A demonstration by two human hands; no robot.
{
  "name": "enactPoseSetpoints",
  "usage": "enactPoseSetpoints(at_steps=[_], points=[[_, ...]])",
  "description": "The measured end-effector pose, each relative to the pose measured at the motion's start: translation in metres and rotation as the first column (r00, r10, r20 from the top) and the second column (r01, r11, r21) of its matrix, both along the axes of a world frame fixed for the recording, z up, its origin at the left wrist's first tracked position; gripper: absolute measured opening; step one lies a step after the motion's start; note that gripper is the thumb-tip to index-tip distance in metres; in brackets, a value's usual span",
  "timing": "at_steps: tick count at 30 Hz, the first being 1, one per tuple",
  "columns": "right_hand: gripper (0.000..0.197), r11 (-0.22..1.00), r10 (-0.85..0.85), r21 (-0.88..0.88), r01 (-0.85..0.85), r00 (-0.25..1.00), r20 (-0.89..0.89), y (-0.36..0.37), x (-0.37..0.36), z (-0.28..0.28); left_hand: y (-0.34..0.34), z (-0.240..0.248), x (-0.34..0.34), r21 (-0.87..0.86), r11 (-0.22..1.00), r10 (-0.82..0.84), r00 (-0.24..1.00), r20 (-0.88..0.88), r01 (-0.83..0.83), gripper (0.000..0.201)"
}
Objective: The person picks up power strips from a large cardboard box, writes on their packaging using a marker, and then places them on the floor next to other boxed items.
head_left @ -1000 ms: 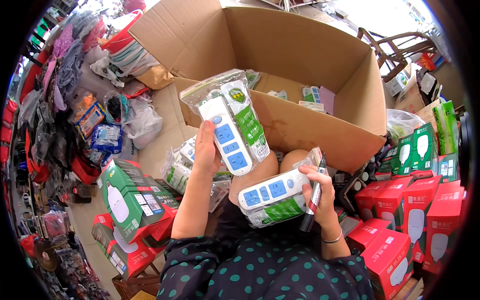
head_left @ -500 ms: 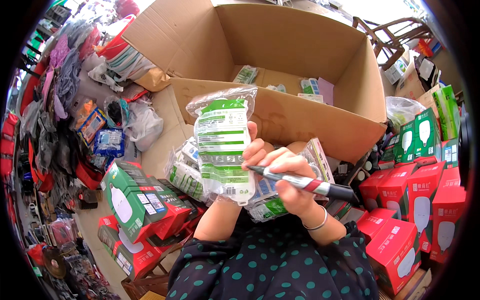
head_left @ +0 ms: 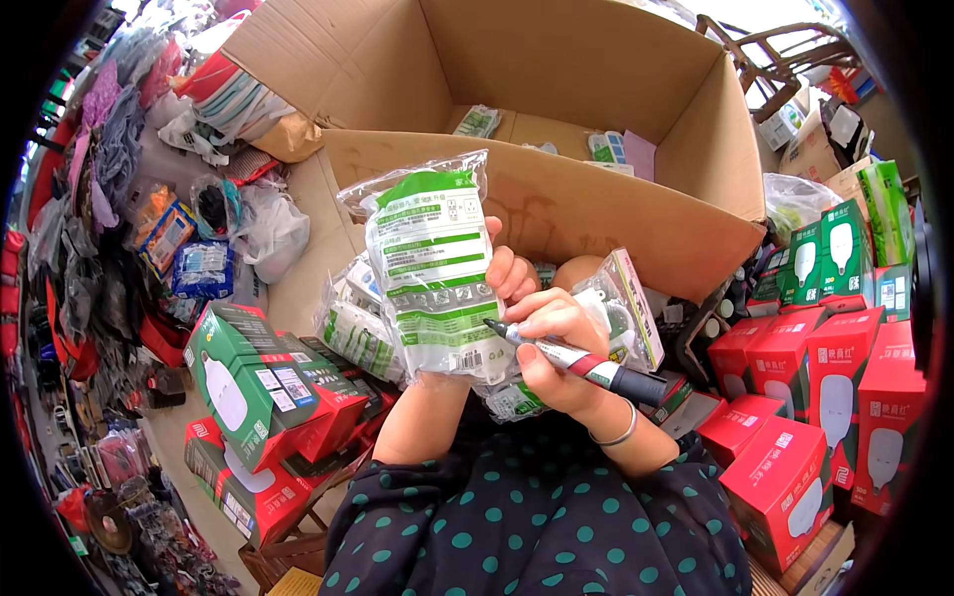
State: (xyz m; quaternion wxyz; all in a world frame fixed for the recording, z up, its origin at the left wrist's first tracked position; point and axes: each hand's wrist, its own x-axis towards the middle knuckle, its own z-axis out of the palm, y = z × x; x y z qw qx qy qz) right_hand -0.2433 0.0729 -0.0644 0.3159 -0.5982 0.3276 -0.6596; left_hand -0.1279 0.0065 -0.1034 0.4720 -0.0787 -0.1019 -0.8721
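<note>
My left hand [head_left: 510,273] grips a clear plastic package [head_left: 433,260] with green-and-white printing, its fingers curled around the right edge and the palm hidden behind. The printed side faces me. In my right hand [head_left: 564,343] is a black marker pen [head_left: 586,364], its cap stuck on the rear end. The pen's dark tip is at the lower right of the package; whether it touches cannot be made out. A bagged pack [head_left: 355,333] with green print lies behind and left of the held one. On the other side sits a package of white items [head_left: 618,313].
A large open cardboard box [head_left: 556,214] stands ahead, with a few packages inside. Red and green bulb boxes [head_left: 775,487] are stacked at right, and more bulb boxes [head_left: 253,397] at left. Plastic-bagged goods [head_left: 268,233] crowd the far left; a wooden chair [head_left: 780,70] stands far right.
The held package has shifted slightly left and tilted. My right hand has moved left and a little down, bringing the pen tip over the package's lower right part. The view has shifted slightly.
</note>
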Motion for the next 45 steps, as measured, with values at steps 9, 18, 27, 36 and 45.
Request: enactPoseSetpoints(at_steps=[9, 18, 27, 36, 45], points=[[0.017, 1.000, -0.015, -0.015, 0.015, 0.999, -0.037, -0.001, 0.003, -0.002, -0.001, 0.001, 0.001, -0.035, 0.999, 0.010, 1.000, 0.000, -0.010, 0.056], [0.013, 0.998, 0.004, -0.057, -0.010, 0.995, -0.101, -0.001, -0.002, -0.002, 0.001, 0.001, 0.000, -0.006, 0.999, 0.037, 0.999, 0.013, -0.037, 0.058], [0.013, 1.000, -0.024, -0.007, 0.024, 0.997, -0.076, -0.001, 0.002, -0.004, 0.001, -0.002, 0.003, -0.009, 0.999, 0.047, 0.998, 0.039, -0.047, 0.056], [0.022, 0.983, -0.180, 0.068, 0.171, 0.967, 0.179, 0.008, -0.038, -0.008, -0.001, -0.032, 0.119, 0.090, 0.905, 0.327, 0.816, 0.477, -0.415, 0.054], [0.024, 0.970, -0.242, 0.018, 0.242, 0.963, 0.117, 0.009, -0.054, -0.006, 0.042, -0.175, 0.222, -0.519, 0.558, -0.050, -0.650, 0.758, -0.648, 0.059]])
